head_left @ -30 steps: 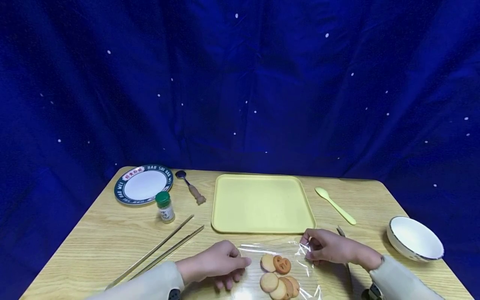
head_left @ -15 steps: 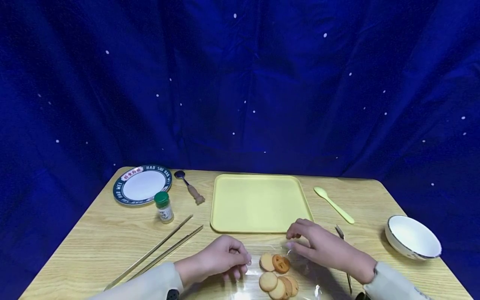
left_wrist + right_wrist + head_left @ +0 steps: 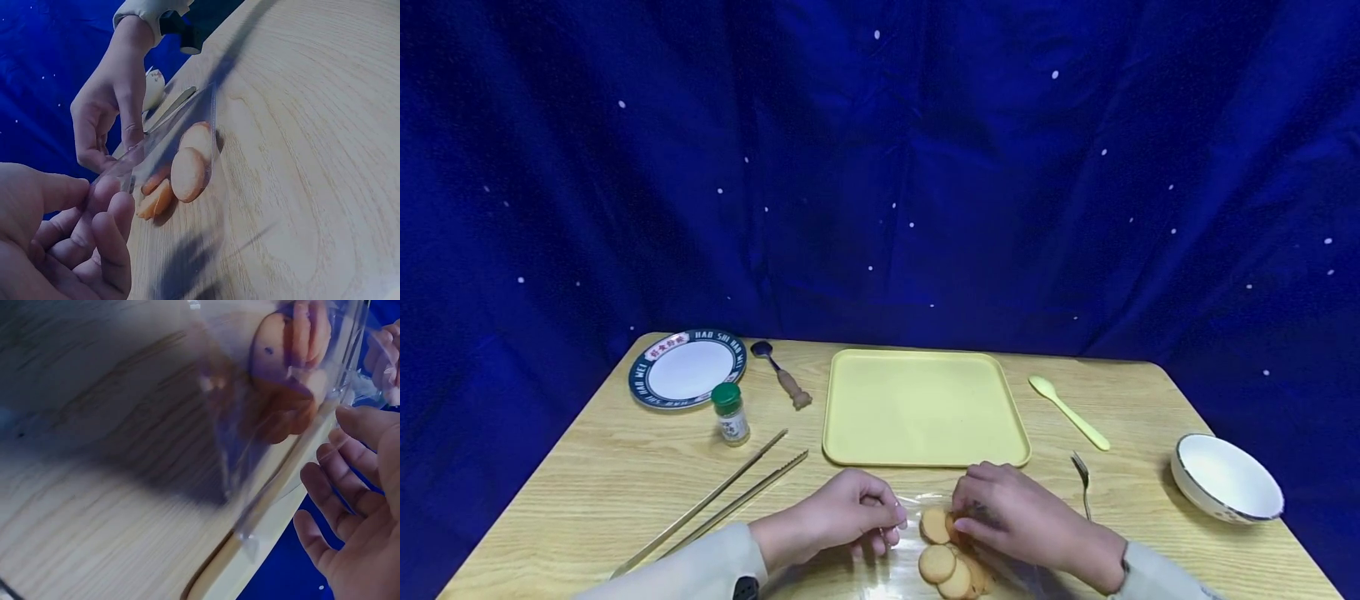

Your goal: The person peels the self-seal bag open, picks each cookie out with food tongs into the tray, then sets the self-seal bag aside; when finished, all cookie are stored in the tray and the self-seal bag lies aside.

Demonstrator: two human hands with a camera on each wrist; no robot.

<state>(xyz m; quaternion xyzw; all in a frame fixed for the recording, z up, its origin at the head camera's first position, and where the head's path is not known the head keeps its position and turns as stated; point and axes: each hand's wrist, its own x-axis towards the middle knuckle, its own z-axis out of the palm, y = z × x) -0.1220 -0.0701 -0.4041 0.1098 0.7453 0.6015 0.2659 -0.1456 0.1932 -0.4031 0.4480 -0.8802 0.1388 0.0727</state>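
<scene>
Right now the clear bag (image 3: 201,109) is lying at the near middle of the desk (image 3: 1150,400), just nearer than the yellow tray (image 3: 925,408), and the left hand (image 3: 842,517) is pinching its left side between thumb and fingers. Meanwhile the right hand (image 3: 1007,512) has been leaving the bag's far right corner and is now hovering over the cookies (image 3: 937,564), fingers spread and loosely bent; whether a fingertip is brushing the film, I cannot tell. So the left hand alone seems to be keeping hold, leaving the right side free for handling.

The bag is looking thin, glossy and creased, and the cookies are showing through it, pale rounds overlapping, browner ones partly hiding behind the right hand.

Further out, tongs (image 3: 752,492) are lying left, a fork (image 3: 1082,479) is poking out to the right, and a white bowl (image 3: 1225,475) is sitting beyond it.
</scene>
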